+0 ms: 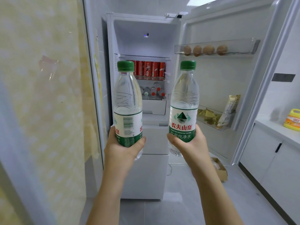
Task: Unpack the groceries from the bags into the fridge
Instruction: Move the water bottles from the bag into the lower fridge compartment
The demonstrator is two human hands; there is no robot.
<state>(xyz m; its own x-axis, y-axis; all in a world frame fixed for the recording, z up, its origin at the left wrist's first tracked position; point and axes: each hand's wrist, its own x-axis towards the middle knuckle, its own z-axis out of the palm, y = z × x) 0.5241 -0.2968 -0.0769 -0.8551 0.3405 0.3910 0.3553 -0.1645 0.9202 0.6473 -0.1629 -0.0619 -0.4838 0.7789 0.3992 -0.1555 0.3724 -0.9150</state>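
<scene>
Left hand point(125, 147) gripping left bottle point(128, 101), right hand point(190, 146) gripping right bottle point(184, 101)

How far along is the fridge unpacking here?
Already stocked: red drink cans on a shelf, brown eggs and gold packets in door racks. In hand: a clear green-capped water bottle gripped by the left hand, a second such bottle by the right hand. Left: shelving both; no bags visible.
</scene>
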